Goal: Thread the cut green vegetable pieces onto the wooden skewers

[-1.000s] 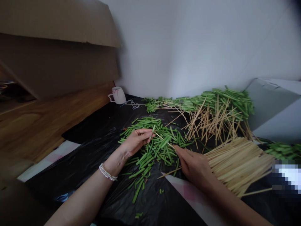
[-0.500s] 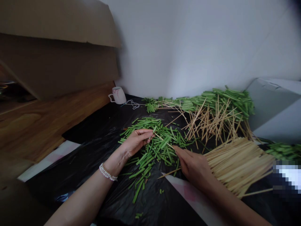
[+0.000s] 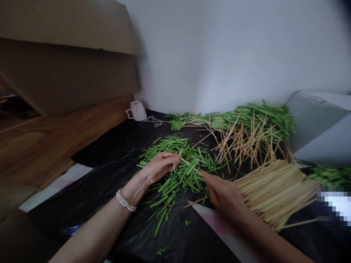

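My left hand (image 3: pixel 158 166) is pinched shut on a short green stem piece (image 3: pixel 179 153) above a loose pile of cut green stems (image 3: pixel 181 171). My right hand (image 3: pixel 223 193) is closed on a thin bamboo skewer (image 3: pixel 189 164), whose tip points up and left and meets the stem piece at my left fingertips. A pearl bracelet (image 3: pixel 125 201) is on my left wrist. Both hands hover over black plastic sheeting (image 3: pixel 115 171).
A stack of bare bamboo skewers (image 3: pixel 276 190) lies right of my right hand. Behind it are skewers loaded with green stems (image 3: pixel 252 124). A white mug (image 3: pixel 137 110) stands at the back left by a cardboard box (image 3: pixel 68 54). A grey box (image 3: pixel 323 124) is at right.
My left hand has dropped slightly with the stem piece, and the skewer tip stays against it. Otherwise almost nothing has moved.
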